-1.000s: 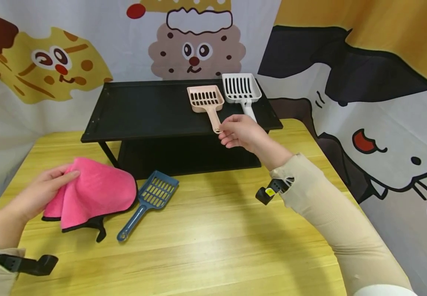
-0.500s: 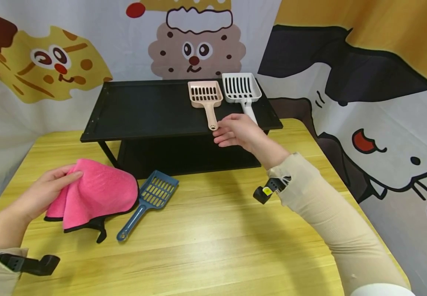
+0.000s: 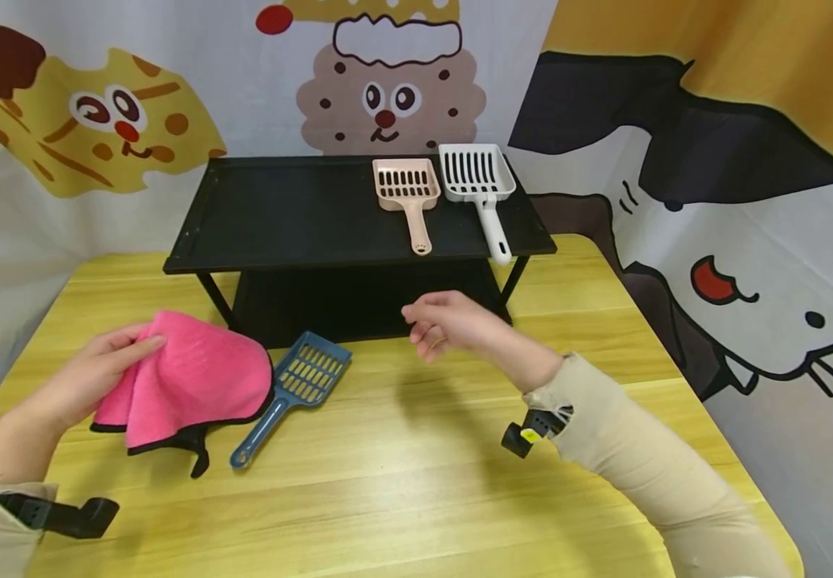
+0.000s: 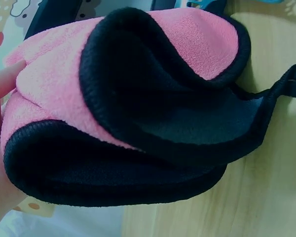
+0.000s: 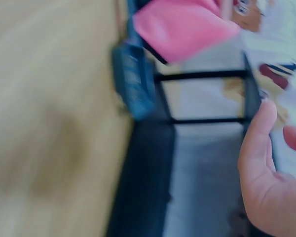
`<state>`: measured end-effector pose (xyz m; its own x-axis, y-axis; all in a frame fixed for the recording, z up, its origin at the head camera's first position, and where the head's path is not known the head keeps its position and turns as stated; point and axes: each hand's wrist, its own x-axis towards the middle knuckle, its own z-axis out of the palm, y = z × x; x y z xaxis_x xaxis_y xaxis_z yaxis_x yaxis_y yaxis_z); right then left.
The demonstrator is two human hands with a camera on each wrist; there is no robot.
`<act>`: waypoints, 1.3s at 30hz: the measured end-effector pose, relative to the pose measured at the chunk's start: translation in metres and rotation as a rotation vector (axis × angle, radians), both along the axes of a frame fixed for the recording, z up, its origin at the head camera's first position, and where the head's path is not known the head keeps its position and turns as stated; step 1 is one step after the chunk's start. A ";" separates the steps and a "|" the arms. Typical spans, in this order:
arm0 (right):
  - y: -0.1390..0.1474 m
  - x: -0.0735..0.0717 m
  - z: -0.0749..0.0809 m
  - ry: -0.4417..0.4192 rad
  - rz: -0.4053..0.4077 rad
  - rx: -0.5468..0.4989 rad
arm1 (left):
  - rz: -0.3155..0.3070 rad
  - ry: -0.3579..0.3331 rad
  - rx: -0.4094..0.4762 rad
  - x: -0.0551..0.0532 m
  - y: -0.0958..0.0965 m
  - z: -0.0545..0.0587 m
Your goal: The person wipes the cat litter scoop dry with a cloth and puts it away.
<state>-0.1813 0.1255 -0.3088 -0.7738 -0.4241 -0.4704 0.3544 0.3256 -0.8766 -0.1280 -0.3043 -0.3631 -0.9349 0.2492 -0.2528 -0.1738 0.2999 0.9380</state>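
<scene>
My left hand pinches a pink cloth with black edging between thumb and fingers, at the left of the table. In the left wrist view the cloth's folds show a dark underside, and a black loop hangs off it. Beside the cloth lies a blue slotted litter scoop. My right hand hangs in front of the shelf with loosely curled fingers and nothing in them. On the shelf top, a peach litter scoop and a white litter scoop lie side by side, handles toward me.
The black two-level shelf stands at the back of the wooden table. A curtain with cartoon prints closes in the back and sides. Black wrist cameras sit on both sleeves.
The peach scoop has been set straighter beside the white one and let go. My right hand has dropped from its handle to below the shelf's front edge. My left hand barely moved.
</scene>
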 end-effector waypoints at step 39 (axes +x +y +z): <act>-0.115 0.059 -0.115 -0.442 -0.077 -0.217 | -0.110 -0.003 -0.111 0.002 0.046 -0.014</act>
<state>-0.1223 0.0106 -0.4239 -0.5529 -0.4984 -0.6678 0.7233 0.1110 -0.6816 -0.1262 -0.2584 -0.3767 -0.9028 0.3204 -0.2869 -0.1368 0.4186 0.8978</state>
